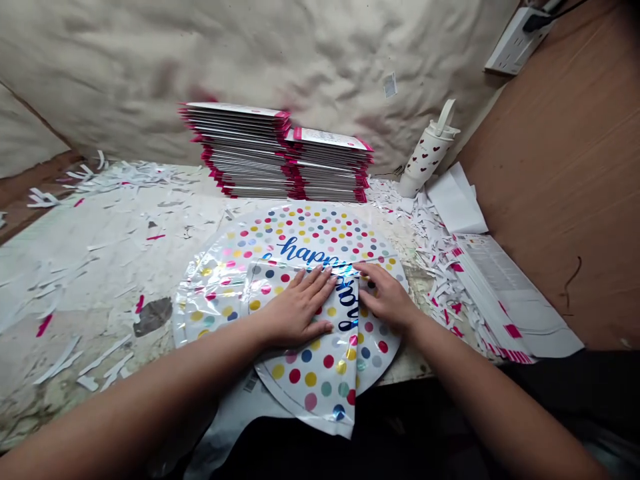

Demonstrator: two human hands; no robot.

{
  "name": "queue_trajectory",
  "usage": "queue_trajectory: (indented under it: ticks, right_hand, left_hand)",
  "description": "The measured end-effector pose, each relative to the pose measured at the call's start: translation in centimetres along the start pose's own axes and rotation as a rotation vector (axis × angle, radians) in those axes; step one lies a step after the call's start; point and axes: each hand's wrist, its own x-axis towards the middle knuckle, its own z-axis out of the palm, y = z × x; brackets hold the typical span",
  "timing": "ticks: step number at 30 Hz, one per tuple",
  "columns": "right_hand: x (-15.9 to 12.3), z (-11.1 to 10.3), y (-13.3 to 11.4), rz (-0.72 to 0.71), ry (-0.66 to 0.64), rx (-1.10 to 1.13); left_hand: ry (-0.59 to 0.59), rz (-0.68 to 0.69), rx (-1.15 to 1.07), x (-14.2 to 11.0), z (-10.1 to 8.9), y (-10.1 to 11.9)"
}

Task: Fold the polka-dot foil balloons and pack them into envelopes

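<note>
The left hand (pixel 295 310) and right hand (pixel 385 297) lie open, gripping nothing, pressed on a folded polka-dot foil balloon (pixel 320 373), with a stack of pink-edged packets (pixel 280 160) just beyond it.

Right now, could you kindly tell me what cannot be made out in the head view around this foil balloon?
In the head view:
The rest of the greeting on the foil balloon: folded over and covered by the left hand and right hand.
The barcode label: too small to read.
The printed sheets: text too small.
The power strip: its cable runs past the top edge.
</note>
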Motion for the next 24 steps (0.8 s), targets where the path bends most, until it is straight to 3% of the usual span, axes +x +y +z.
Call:
queue_trajectory:
  ticks: [3, 9, 14, 17, 20, 24]
  right_hand:
    - [1.5, 1.0, 0.5, -0.089, -0.056, -0.168]
    - [0.9, -0.4, 0.9, 0.030, -0.019, -0.262]
    - [-3.0, -1.8, -1.3, -0.031, -0.416, -0.201]
    - [-7.1, -2.9, -4.2, -0.197, -0.550, -0.089]
    - [-10.0, -3.8, -5.8, -0.240, -0.491, -0.018]
    - [-10.4, -2.7, -5.4, -0.071, -0.304, -0.008]
  left_hand:
    - [-0.022, -0.038, -0.004, 0.1, 0.0, 0.1]
    - [-0.005, -0.048, -0.002, 0.3, 0.6, 0.1]
    - [0.024, -0.062, 0.005, 0.1, 0.6, 0.2]
    - [-0.041, -0.081, -0.011, 0.3, -0.1, 0.4]
    - [-0.077, -0.076, -0.019, 1.5, -1.1, 0.6]
    - [-0.012, 0.168, 0.011, 3.8, -0.9, 1.0]
